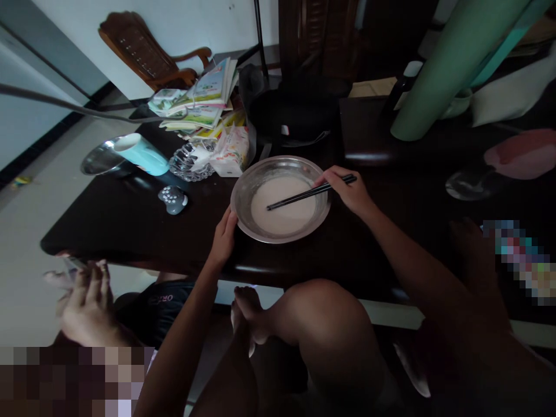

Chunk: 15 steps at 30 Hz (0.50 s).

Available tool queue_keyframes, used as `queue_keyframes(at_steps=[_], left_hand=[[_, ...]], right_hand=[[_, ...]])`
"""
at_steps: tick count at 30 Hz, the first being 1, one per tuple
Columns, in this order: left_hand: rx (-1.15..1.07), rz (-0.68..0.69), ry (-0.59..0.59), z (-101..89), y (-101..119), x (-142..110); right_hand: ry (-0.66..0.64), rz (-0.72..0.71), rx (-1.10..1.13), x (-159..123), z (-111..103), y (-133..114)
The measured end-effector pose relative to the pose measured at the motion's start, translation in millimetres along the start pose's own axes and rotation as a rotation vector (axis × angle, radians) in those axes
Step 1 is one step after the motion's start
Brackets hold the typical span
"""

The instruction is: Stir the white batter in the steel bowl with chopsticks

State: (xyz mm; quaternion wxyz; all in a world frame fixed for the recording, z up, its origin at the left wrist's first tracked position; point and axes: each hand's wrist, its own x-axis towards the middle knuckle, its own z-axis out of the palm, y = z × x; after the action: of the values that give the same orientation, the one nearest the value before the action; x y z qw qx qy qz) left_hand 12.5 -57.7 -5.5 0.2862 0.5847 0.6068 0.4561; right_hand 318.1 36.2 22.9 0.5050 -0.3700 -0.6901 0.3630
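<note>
A wide metal bowl [237, 200] rests on the dark table, holding a smooth, pale, milky liquid [284, 220]. My left hand [223, 236] grips the bowl's left side near the rim, its thumb hidden. With closed fingers, my right hand [347, 190] holds a pair of dark chopsticks [299, 196] over the bowl's right rim. The chopsticks slant down to the left, and their tips are at the liquid near the middle of the bowl.
Left of the bowl are a grey paw-patterned object [172, 200], a light blue cup [141, 153], a glass dish [191, 161] and a tissue pack [232, 153]. Stacked books [204, 98] lie behind. A green cylinder [452, 75] stands right. Another person's hand [89, 304] is at lower left.
</note>
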Motion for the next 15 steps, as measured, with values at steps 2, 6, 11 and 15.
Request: queue_keyframes(at_steps=[2,6,11,15], left_hand=[[0.005,0.004,-0.002,0.0,0,0],[0.000,0.003,-0.001,-0.1,0,1],[-0.002,-0.005,0.003,-0.2,0,0],[-0.005,-0.006,0.004,-0.1,0,0]], right_hand=[[0.038,-0.021,-0.031,1,-2,-1],[0.254,0.045,0.049,10,-21,10],[0.176,0.061,0.099,7,-16,11],[-0.003,0.013,0.014,0,1,0]])
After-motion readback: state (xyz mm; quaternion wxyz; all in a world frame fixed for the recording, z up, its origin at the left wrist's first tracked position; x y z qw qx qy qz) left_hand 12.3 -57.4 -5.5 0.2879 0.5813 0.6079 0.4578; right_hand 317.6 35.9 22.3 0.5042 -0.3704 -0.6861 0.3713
